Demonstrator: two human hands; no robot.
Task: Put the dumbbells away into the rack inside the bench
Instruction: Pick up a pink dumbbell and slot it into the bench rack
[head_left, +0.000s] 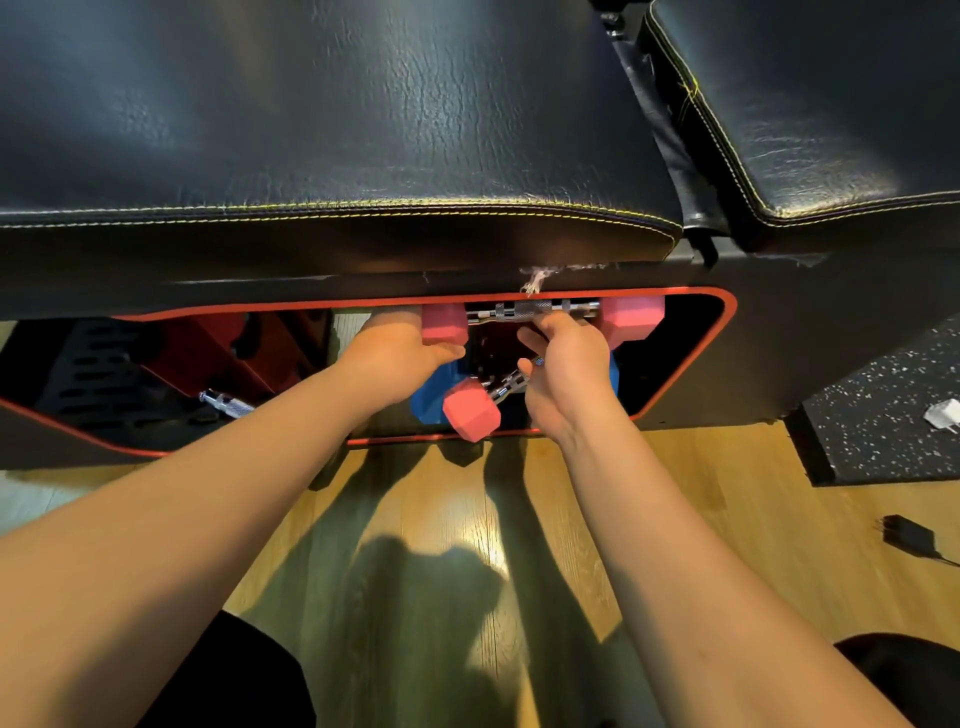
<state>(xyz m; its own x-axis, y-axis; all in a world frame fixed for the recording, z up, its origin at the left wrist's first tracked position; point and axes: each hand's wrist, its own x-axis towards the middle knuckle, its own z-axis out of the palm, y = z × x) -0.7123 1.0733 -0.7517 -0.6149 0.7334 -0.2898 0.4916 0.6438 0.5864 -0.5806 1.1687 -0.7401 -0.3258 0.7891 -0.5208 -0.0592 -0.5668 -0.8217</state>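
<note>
Inside the bench opening: two pink dumbbells going onto the rack.

Under the bench (337, 130) seat, both hands reach through the red-edged opening (730, 312). The upper dumbbell (540, 310) lies level near the top edge of the opening, and the left hand (400, 348) is curled around its left pink head. The right hand (566, 364) is closed on the handle of the lower dumbbell (470, 408), which is tilted, its near head sticking out over the bottom edge; the index finger points up toward the upper handle. A blue dumbbell (431, 397) sits behind, already inside. I judge the placing step is half done: next the lower dumbbell must be turned level and pushed deeper until it seats. The rack supports themselves are hidden, so the hands must feel for them.
</note>
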